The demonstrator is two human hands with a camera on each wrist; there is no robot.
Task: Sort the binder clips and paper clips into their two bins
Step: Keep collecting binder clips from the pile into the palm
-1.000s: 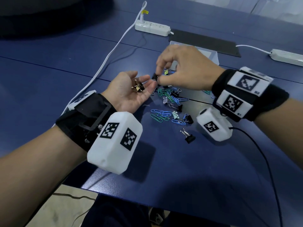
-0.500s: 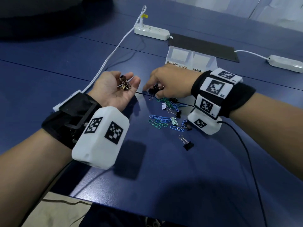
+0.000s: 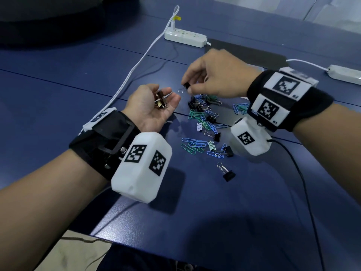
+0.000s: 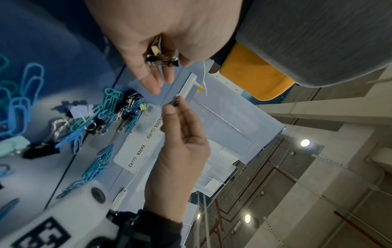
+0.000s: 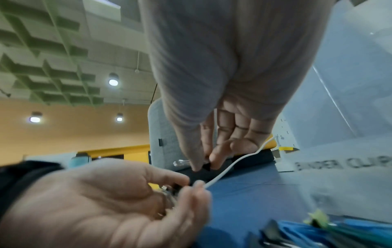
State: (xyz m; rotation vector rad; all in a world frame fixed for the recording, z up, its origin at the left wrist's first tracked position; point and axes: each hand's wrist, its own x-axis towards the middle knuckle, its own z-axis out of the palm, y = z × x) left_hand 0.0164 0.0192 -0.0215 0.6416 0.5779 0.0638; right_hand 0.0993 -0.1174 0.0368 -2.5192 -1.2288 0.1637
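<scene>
My left hand (image 3: 165,93) lies palm up above the blue table, cupped, with several binder clips (image 3: 161,101) resting in it; the left wrist view shows those binder clips (image 4: 161,58) against the palm. My right hand (image 3: 186,87) pinches a small black binder clip (image 3: 187,85) between thumb and forefinger, just right of the left fingertips. Below it lies a mixed pile of clips (image 3: 203,116). The two clear bins (image 4: 222,117), labelled for binder clips and paper clips, stand behind the pile; my right hand hides them in the head view.
One black binder clip (image 3: 227,173) lies apart, nearer the table's front edge (image 3: 136,241). A white power strip (image 3: 185,37) and its cable (image 3: 136,69) run at the back left. Another strip (image 3: 345,74) and a dark mat (image 3: 254,53) sit behind.
My right hand has risen from the pile with a black binder clip pinched in it and moved toward the left palm. The left hand stays palm up with its clips.
</scene>
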